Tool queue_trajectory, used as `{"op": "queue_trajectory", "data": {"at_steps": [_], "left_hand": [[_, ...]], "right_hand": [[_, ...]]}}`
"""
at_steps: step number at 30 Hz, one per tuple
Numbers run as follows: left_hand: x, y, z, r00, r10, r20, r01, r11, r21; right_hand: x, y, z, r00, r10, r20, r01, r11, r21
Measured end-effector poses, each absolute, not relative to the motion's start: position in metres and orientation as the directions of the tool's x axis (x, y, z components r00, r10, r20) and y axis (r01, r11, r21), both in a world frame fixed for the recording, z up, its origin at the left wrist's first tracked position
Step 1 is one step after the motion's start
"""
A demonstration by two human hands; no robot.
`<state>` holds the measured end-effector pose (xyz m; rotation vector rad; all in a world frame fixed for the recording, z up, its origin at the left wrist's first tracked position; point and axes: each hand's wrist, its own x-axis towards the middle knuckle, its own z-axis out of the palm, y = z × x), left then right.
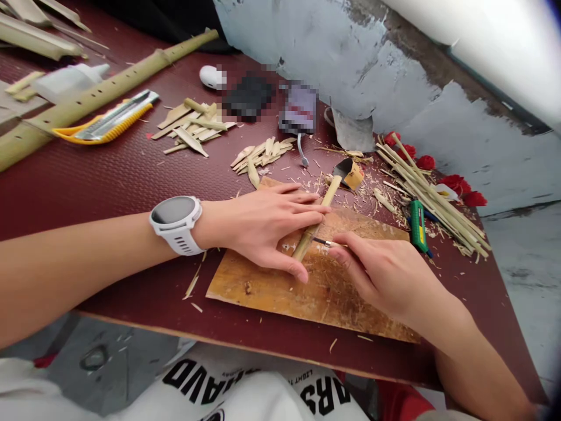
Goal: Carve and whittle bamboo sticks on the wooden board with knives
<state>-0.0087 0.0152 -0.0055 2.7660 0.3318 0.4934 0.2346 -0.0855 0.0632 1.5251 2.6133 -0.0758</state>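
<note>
My left hand, with a white watch on its wrist, lies with fingers stretched over a thin bamboo stick and presses it flat on a wooden board. My right hand is closed in a pinch on a small blade, whose tip touches the stick near the left fingertips. The rest of the blade's handle is hidden in the fingers.
On the dark red table lie a long bamboo pole, a yellow utility knife, heaps of bamboo chips, a green cutter, a bundle of thin sticks and red flowers. The table edge runs close to my lap.
</note>
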Motion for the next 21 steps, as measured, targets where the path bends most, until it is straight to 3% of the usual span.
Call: {"op": "queue_trajectory", "data": {"at_steps": [21], "left_hand": [[-0.0090,0.0167,-0.0084,0.927,0.287,0.241,0.197,-0.920,0.338]], "right_hand": [[0.2322,-0.0899,0.0564,-0.577,0.816,-0.018,0.802,0.571,0.176]]}}
